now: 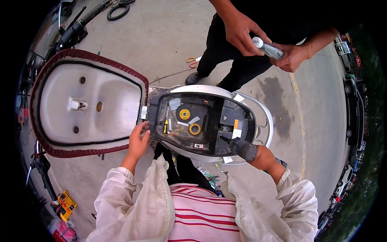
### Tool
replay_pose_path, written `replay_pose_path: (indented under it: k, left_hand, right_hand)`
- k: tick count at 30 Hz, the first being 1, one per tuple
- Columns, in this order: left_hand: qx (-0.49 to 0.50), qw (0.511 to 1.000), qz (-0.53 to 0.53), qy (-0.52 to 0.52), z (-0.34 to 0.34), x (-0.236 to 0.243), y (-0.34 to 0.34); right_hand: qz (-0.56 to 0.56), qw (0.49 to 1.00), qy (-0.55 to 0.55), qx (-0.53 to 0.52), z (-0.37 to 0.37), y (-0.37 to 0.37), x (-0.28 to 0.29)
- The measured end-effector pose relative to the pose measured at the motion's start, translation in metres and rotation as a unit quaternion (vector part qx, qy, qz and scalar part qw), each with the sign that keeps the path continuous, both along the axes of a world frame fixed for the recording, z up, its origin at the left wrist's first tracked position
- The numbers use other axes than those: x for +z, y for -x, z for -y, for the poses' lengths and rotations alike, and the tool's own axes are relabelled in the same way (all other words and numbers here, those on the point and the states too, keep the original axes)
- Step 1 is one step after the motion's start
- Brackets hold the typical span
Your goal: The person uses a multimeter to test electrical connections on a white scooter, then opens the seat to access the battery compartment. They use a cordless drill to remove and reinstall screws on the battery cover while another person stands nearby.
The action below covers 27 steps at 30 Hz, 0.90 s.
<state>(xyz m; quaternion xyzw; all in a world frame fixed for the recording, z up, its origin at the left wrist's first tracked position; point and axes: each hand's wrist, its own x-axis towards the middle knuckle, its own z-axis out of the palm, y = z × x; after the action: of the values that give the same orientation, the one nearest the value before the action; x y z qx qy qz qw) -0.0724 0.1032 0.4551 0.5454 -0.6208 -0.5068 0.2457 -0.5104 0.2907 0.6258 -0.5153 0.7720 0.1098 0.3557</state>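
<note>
My right hand (pixel 263 157) grips a dark cordless drill (pixel 243 149). Its tip points left over the rear end of a scooter's black under-seat compartment (pixel 217 105). At the compartment's front left corner is my left hand (pixel 139 142), fingers apart and holding nothing, next to the hinge of the raised seat (pixel 117 90). The seat shows its pale underside and maroon rim. Inside the compartment lie a black roll with a yellow centre (pixel 185 114), a yellow tape roll (pixel 195 129), a yellow-handled screwdriver (pixel 165 126) and several small pale pieces.
Across the scooter a person in black holds a clear tube with a white cap (pixel 258 42) in both hands. Orange-handled scissors (pixel 194 61) lie on the ground by their shoe. A curved grab rail (pixel 269 121) rings the scooter's rear. Handlebars (pixel 76 29) stand at left.
</note>
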Motion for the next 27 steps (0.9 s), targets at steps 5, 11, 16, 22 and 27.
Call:
replay_pose_path:
  k: [5,11,16,22,27]
  left_hand:
    - [0.067,0.989,0.056,0.12,0.016,0.068,-0.022]
    - [0.292,0.693,0.379,0.54,0.036,0.224,-0.091]
    - [0.374,0.686,0.405,0.475,0.078,0.28,-0.189]
    - [0.339,0.919,-0.029,0.201,0.085,0.268,-0.205]
    - [0.15,0.937,0.009,0.316,0.031,0.299,-0.117]
  right_hand:
    - [-0.019,1.0,-0.008,0.002,0.017,-0.015,0.015]
    - [-0.108,0.978,-0.022,0.177,0.024,-0.022,0.03]
    - [-0.119,0.969,0.039,0.215,0.007,-0.029,0.035]
    - [-0.052,0.989,0.097,0.098,-0.018,-0.035,0.035]
    - [-0.003,0.989,0.145,-0.01,-0.056,-0.025,0.025]
